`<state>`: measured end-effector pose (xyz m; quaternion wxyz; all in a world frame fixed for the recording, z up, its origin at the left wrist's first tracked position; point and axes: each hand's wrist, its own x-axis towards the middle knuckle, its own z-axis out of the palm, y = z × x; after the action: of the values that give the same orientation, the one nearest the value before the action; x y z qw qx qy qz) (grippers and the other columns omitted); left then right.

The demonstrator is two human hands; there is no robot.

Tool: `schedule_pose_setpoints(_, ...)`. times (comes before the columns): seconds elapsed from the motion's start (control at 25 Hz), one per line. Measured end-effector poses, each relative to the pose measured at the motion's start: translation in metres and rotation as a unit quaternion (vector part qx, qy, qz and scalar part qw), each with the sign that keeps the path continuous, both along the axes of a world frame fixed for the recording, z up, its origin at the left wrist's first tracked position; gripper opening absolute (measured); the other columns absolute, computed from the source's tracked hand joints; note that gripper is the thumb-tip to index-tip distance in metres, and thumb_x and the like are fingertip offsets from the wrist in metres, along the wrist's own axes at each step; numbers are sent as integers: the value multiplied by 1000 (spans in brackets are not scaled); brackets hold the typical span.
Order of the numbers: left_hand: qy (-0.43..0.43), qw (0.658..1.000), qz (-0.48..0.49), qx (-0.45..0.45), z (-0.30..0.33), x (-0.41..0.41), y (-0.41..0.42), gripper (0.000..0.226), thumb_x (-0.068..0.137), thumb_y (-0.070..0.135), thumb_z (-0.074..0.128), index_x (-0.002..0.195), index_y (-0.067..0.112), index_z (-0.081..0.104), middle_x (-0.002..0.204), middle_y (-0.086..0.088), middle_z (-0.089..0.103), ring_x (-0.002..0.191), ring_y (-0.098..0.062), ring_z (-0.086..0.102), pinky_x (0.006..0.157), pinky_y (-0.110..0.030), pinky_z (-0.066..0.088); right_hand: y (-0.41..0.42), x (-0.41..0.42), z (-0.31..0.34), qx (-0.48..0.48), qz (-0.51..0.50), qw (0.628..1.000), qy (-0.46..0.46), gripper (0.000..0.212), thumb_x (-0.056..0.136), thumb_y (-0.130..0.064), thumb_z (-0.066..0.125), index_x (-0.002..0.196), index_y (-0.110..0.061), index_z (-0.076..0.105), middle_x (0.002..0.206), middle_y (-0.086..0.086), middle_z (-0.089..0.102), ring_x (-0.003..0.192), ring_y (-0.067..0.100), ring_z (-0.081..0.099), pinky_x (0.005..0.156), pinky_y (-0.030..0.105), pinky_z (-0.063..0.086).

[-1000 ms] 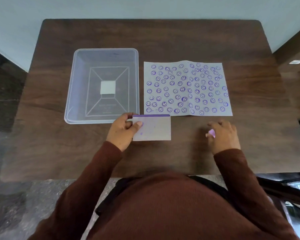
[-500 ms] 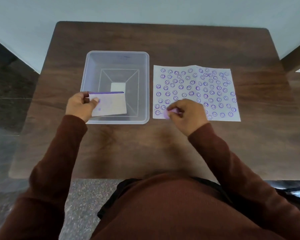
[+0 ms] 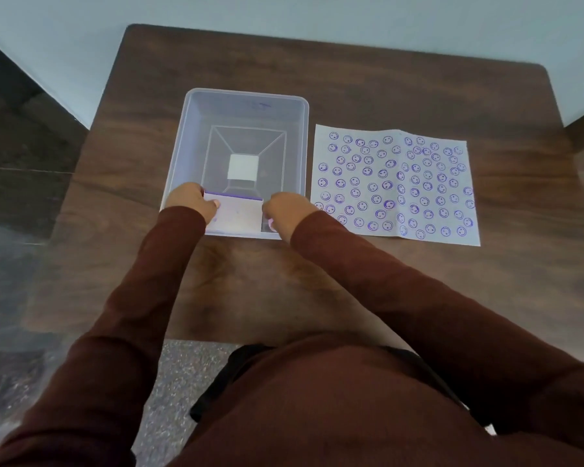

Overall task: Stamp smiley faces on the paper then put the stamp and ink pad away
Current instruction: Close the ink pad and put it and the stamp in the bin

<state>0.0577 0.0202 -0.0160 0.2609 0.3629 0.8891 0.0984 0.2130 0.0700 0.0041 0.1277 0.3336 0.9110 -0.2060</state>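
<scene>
Hands in brown sleeves are seen reaching into a clear plastic tub (image 3: 189,129) set toward the left of a dark wooden counter (image 3: 351,79). A white ink pad (image 3: 236,214) with a purple far edge is held at the tub's near wall, low inside the tub, its left side pinched by the left hand (image 3: 191,200), whose grip is closed on it. The right hand (image 3: 285,210) is placed just beside the pad's right side, over the tub's near right corner; a small pink stamp (image 3: 271,225) is glimpsed under its curled fingers, the grip closed around it. A white square (image 3: 243,166) is seen at the centre of the tub's base. Paper (image 3: 398,183) covered with purple smiley faces is laid flat just right of the tub, toward the counter's right edge.
</scene>
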Motion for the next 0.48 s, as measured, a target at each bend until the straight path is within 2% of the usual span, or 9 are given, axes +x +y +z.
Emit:
schedule_pose_setpoints(0.16,40,999,-21,-28,-3,0,3,39,86,17,58,117,-7,56,124,-28,58,118,-41,50,101,-41,40,3,-3,-4,24,25,999,-28,28,86,1,41,110,1,56,117,23,60,108,35,55,89,35,42)
schedule_pose_setpoints(0.28,57,997,-37,-28,-5,-1,5,38,84,17,60,114,-7,58,120,-29,60,115,-41,52,99,-41,42,3,0,0,-9,-2,1000,-2,29,86,-5,47,112,0,56,116,23,58,108,37,54,89,36,42)
schedule_pose_setpoints(0.4,76,996,-45,-24,-3,1,3,38,83,18,62,106,-12,59,117,-32,60,112,-44,52,96,-44,42,0,17,10,-37,-68,991,113,32,86,-14,53,115,-1,55,116,22,57,109,35,52,92,37,40)
schedule_pose_setpoints(0.48,98,994,-43,10,3,2,0,39,84,18,61,108,-13,57,115,-35,58,111,-46,52,95,-47,43,-5,42,13,-1,-153,953,260,26,84,-12,56,106,1,61,107,24,63,101,36,57,88,35,41)
